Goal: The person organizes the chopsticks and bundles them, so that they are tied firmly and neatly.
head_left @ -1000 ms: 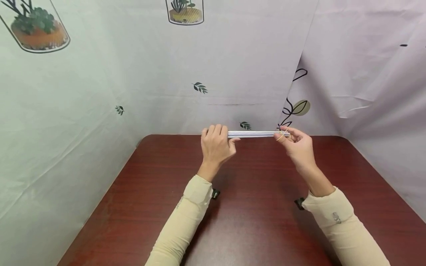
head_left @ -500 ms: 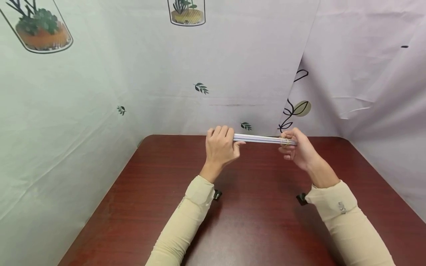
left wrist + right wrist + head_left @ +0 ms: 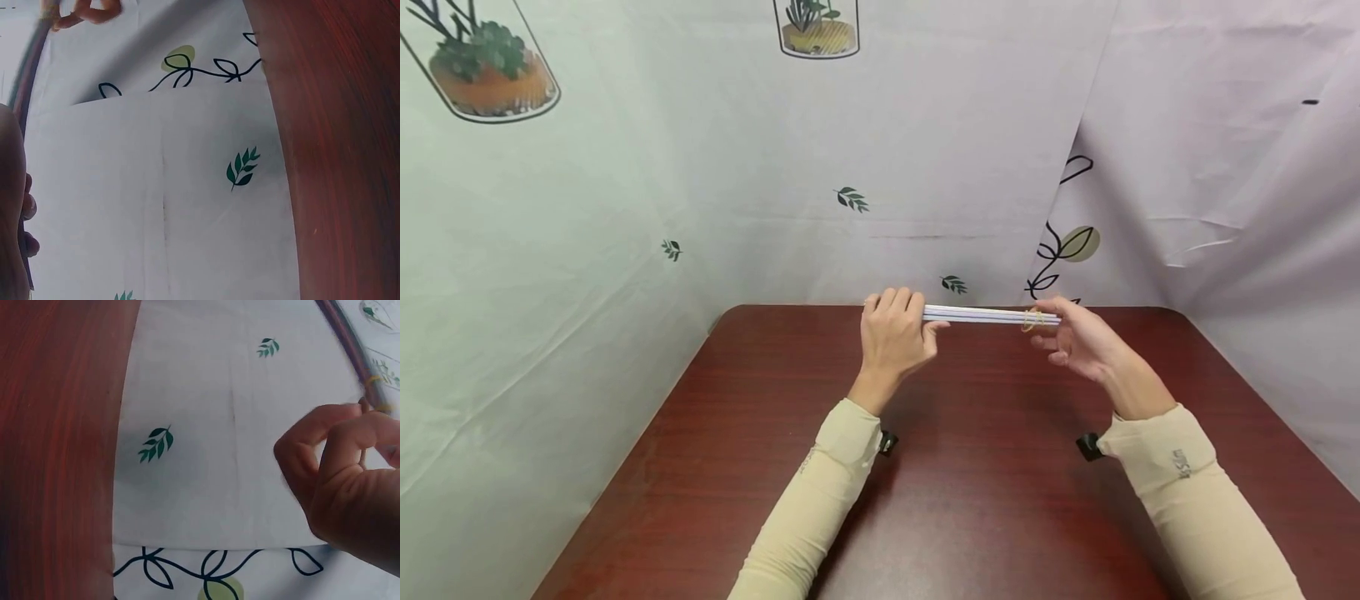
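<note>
A bundle of slim pale sticks that look like chopsticks [image 3: 973, 314] is held level above the table's far edge. My left hand [image 3: 891, 333] grips its left end, fingers wrapped over the top and the thumb pointing right. A yellow rubber band [image 3: 1032, 320] loops around the bundle near its right end. At that end is my right hand [image 3: 1086, 337], its fingers curled at the band and the stick ends; its thumb is mostly hidden. In the right wrist view yellow turns of the rubber band [image 3: 374, 380] show just beyond the bent fingers [image 3: 347, 440].
The reddish-brown wooden table [image 3: 970, 500] lies below both forearms. White cloth [image 3: 925, 125] printed with leaves and plants hangs behind it and along both sides. A dark wrist camera [image 3: 1090, 446] sticks out from the right cuff.
One second ago the rubber band was stretched over my right thumb and fingers; now it sits around the sticks. My right hand has turned and shifted slightly right, and the bundle has lowered slightly.
</note>
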`<state>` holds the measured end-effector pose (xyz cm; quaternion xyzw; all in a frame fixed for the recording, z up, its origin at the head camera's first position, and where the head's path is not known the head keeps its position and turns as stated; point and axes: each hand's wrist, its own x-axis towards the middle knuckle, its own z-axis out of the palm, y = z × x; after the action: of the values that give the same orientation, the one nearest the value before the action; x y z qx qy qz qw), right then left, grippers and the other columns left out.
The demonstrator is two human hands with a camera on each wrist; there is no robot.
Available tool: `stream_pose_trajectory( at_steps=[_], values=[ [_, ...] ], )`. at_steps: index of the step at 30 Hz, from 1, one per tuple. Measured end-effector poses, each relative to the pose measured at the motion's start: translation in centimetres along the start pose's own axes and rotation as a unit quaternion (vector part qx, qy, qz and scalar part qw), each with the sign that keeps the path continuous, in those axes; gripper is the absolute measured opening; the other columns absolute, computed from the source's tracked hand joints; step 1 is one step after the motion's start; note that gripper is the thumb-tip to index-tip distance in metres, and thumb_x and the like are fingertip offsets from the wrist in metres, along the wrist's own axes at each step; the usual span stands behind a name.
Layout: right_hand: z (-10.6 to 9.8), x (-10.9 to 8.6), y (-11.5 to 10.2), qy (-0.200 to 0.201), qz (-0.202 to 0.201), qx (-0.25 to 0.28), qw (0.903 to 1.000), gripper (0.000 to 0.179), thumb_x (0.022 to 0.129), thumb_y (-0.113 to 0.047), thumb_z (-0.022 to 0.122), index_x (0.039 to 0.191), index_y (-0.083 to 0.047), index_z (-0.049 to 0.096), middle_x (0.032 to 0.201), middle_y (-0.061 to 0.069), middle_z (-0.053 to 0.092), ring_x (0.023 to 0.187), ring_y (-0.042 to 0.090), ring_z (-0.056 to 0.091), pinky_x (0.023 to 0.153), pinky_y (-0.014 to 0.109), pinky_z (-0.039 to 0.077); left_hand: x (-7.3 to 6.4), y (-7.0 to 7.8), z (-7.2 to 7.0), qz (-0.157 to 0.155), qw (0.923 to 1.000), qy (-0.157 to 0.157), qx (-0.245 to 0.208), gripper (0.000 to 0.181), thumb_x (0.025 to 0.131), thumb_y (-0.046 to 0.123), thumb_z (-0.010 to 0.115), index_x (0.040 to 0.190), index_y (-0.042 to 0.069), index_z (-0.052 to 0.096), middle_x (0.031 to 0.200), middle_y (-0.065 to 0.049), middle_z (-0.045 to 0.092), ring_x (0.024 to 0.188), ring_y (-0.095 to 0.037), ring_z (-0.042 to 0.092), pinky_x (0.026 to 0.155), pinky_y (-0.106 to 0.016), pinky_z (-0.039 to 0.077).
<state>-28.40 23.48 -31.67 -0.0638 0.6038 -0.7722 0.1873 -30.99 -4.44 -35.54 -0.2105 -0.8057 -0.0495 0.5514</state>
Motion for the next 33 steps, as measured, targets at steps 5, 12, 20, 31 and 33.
stream_pose_trajectory(
  at_steps=[5, 12, 20, 31, 33],
  values=[
    [-0.6, -0.4, 0.3, -0.005, -0.003, -0.012, 0.9999, 0.026, 0.105, -0.03, 0.044, 0.094, -0.023, 0.067, 0.091, -0.003, 0.066, 0.079, 0.012, 0.063, 0.052, 0.02, 0.04, 0.0, -0.1, -0.1, -0.001, 1.0, 0.0, -0.004, 0.046, 0.091, 0.051, 0.045, 0.075, 0.009, 0.055, 0.075, -0.005, 0.056, 0.074, -0.026, 0.055, 0.073, -0.041, 0.042],
    [-1.2, -1.3, 0.7, 0.009, -0.144, -0.033, 0.989, 0.02, 0.101, -0.013, 0.055, 0.1, -0.013, 0.075, 0.097, -0.003, 0.07, 0.079, 0.011, 0.063, 0.058, 0.023, 0.048, -0.2, -0.5, -0.2, -0.01, 0.9999, -0.01, 0.001, 0.046, 0.091, 0.052, 0.046, 0.074, 0.009, 0.055, 0.073, -0.005, 0.055, 0.074, -0.026, 0.055, 0.073, -0.041, 0.043],
    [-0.7, -0.9, 0.9, 0.068, -0.331, -0.298, 0.8927, 0.024, 0.081, 0.008, 0.075, 0.105, 0.008, 0.072, 0.097, -0.006, 0.074, 0.077, 0.004, 0.068, 0.062, 0.019, 0.053, -0.1, -0.4, -0.2, -0.009, 0.9999, -0.013, 0.006, 0.047, 0.092, 0.051, 0.044, 0.073, 0.009, 0.054, 0.074, -0.005, 0.056, 0.073, -0.026, 0.055, 0.073, -0.041, 0.042],
    [1.1, -0.4, 0.8, 0.063, -0.332, -0.357, 0.871, 0.034, 0.077, 0.0, 0.082, 0.109, 0.004, 0.073, 0.102, -0.003, 0.075, 0.089, 0.005, 0.069, 0.071, 0.019, 0.054, 0.1, 0.1, -0.6, 0.005, 0.9997, -0.022, 0.006, 0.047, 0.092, 0.051, 0.043, 0.074, 0.01, 0.057, 0.076, -0.004, 0.06, 0.075, -0.025, 0.058, 0.072, -0.04, 0.043],
    [0.5, -0.5, 0.5, 0.064, -0.339, -0.356, 0.8684, 0.032, 0.076, 0.005, 0.081, 0.107, 0.006, 0.073, 0.101, -0.004, 0.074, 0.087, 0.004, 0.069, 0.07, 0.018, 0.054, 0.1, -0.1, -0.7, 0.001, 0.9998, -0.021, 0.008, 0.047, 0.092, 0.051, 0.044, 0.074, 0.01, 0.057, 0.076, -0.004, 0.06, 0.075, -0.025, 0.058, 0.072, -0.04, 0.043]
  ],
)
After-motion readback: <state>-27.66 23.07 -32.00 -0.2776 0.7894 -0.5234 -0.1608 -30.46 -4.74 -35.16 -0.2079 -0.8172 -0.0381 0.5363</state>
